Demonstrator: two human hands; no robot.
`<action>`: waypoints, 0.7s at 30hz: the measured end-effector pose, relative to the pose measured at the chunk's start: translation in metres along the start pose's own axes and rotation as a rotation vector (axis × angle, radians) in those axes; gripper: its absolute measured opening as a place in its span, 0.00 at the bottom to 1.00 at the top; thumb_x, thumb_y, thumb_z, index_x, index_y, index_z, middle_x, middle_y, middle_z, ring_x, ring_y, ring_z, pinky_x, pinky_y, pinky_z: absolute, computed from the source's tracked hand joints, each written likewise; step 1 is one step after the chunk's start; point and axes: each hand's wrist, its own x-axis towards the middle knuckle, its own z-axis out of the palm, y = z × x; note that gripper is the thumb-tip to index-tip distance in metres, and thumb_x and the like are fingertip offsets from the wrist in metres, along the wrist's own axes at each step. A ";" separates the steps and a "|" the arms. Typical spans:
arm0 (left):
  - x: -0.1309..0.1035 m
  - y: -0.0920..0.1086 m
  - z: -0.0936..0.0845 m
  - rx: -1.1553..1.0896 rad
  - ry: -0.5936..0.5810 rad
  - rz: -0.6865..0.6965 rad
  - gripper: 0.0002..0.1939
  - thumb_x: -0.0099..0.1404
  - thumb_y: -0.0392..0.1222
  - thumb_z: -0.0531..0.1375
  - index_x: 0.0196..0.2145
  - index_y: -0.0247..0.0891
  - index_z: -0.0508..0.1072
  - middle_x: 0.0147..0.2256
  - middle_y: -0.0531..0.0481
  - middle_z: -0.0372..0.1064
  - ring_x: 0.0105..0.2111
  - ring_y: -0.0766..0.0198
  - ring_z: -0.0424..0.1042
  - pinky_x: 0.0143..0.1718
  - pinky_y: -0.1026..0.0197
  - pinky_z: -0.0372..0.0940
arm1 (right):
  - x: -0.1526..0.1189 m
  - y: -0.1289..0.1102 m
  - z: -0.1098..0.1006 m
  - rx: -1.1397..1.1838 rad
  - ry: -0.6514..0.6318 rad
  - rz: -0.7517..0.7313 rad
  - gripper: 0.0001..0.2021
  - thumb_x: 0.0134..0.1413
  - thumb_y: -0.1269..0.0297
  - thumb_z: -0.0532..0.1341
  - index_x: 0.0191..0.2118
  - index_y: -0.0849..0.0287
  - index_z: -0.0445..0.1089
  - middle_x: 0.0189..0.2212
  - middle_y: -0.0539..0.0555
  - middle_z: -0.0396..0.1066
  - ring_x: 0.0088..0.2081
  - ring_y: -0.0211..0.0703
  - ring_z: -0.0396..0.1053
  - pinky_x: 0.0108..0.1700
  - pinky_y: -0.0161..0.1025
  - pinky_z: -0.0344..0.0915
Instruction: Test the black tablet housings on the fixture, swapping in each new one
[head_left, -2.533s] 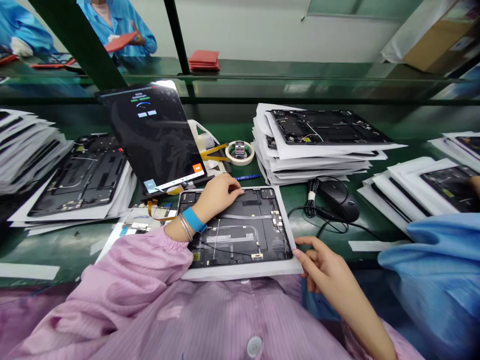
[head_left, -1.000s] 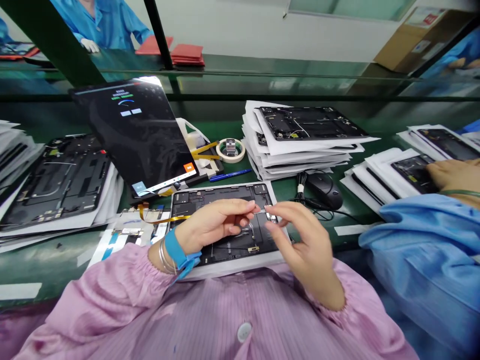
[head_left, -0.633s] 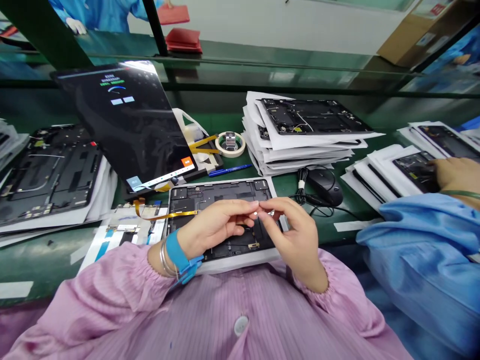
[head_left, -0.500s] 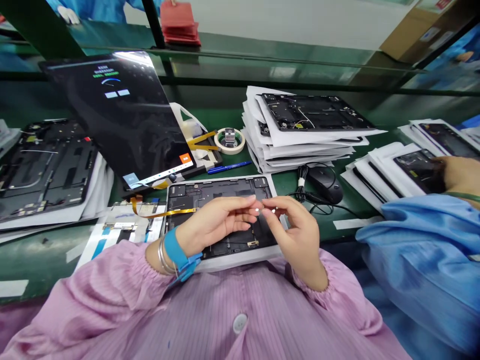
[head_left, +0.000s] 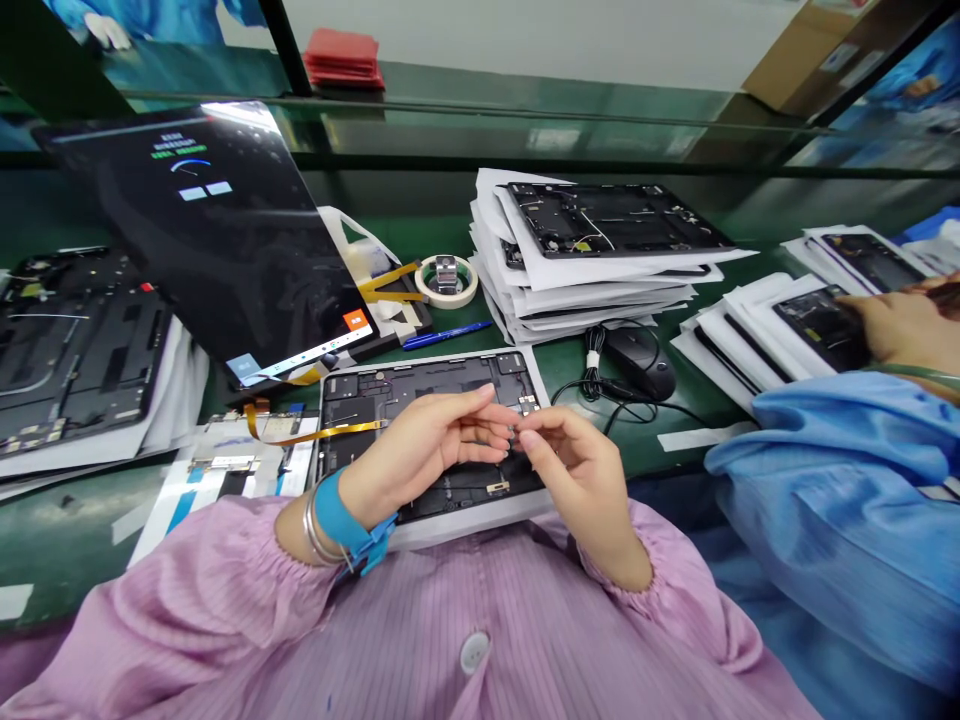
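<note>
Over a black tablet-like housing (head_left: 420, 375) full of internal parts, my two hands meet at the fingertips. My left hand (head_left: 435, 440) has its fingers stretched out and the thumb apart, palm partly turned up. The thumb and forefinger of my right hand (head_left: 581, 465) are pinched together against the left fingertips; anything between them is too small to make out. A white sheet (head_left: 465, 525) lies beneath the housing. An orange flex cable (head_left: 330, 433) runs from the housing's left part to a panel with a circuit board (head_left: 232, 450).
A lit screen (head_left: 225, 260) leans behind on the left. Farther back are a tape roll (head_left: 466, 292), a blue pen (head_left: 448, 335), stacked housings with white sheets (head_left: 592, 290) and a mouse (head_left: 639, 362). At right, a co-worker's hand (head_left: 900, 325) touches another stack.
The view has shifted slightly, so the bench things sit farther left. My hands stay together, and the small white bit near my right fingertips no longer shows. The co-worker's hand has moved.
</note>
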 end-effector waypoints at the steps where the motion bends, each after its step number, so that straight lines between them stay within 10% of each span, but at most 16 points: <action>1: 0.000 0.000 0.000 0.009 0.005 0.005 0.16 0.68 0.42 0.56 0.33 0.27 0.79 0.28 0.43 0.74 0.28 0.67 0.73 0.34 0.67 0.72 | 0.001 0.000 0.001 0.037 -0.014 0.033 0.03 0.59 0.65 0.60 0.36 0.57 0.70 0.31 0.50 0.72 0.32 0.36 0.70 0.31 0.33 0.67; 7: -0.002 -0.005 0.001 0.111 -0.004 0.077 0.16 0.62 0.48 0.63 0.35 0.30 0.80 0.33 0.41 0.76 0.33 0.63 0.75 0.38 0.63 0.72 | 0.004 0.002 0.006 0.139 0.008 0.179 0.08 0.55 0.60 0.63 0.33 0.59 0.69 0.27 0.49 0.71 0.24 0.34 0.67 0.21 0.30 0.61; 14: -0.006 -0.006 0.001 0.218 -0.001 0.032 0.18 0.62 0.50 0.63 0.42 0.33 0.79 0.43 0.39 0.75 0.44 0.53 0.74 0.44 0.58 0.72 | 0.010 0.007 -0.023 -0.115 0.235 0.010 0.04 0.55 0.65 0.63 0.31 0.58 0.71 0.27 0.49 0.71 0.26 0.34 0.67 0.27 0.32 0.63; 21: -0.004 -0.011 0.000 0.297 0.009 -0.057 0.19 0.58 0.51 0.65 0.41 0.34 0.79 0.44 0.38 0.75 0.45 0.51 0.74 0.42 0.59 0.72 | 0.058 0.006 -0.109 0.798 0.519 0.120 0.07 0.58 0.64 0.60 0.30 0.57 0.63 0.23 0.44 0.60 0.19 0.28 0.54 0.14 0.23 0.49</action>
